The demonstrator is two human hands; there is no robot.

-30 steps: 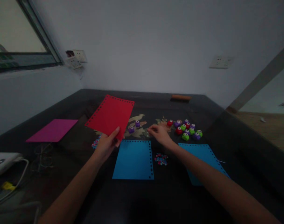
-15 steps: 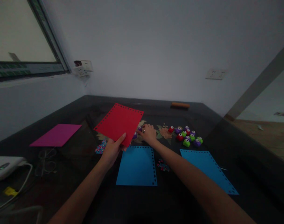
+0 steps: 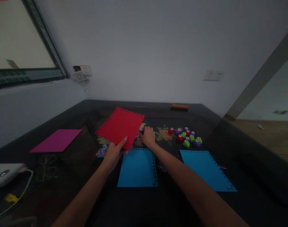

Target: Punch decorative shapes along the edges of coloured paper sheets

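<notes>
My left hand (image 3: 113,154) grips the lower corner of a red sheet (image 3: 120,126), thumb on top. The sheet is held up at a tilt, with small holes along its far and left edges. My right hand (image 3: 148,136) is closed at a small purple craft punch (image 3: 141,130) beside the sheet's right edge; part of the punch is hidden by the fingers. Another purple punch (image 3: 135,138) shows partly behind the sheet. Below my hands lies a blue sheet (image 3: 137,170) with holes along its top and right edges.
Several red, green and purple punches (image 3: 186,143) are grouped at the right. A second holed blue sheet (image 3: 205,167) lies nearer. Paper bits (image 3: 101,151) are piled left of centre, others (image 3: 161,167) beside my right forearm. A magenta sheet (image 3: 57,140), white device (image 3: 8,174) and brown roll (image 3: 179,107) lie around.
My right hand stays beside the purple punch, its fingers bent a little differently. My left hand still holds the red sheet, nearly unmoved. The whole view has shifted slightly.
</notes>
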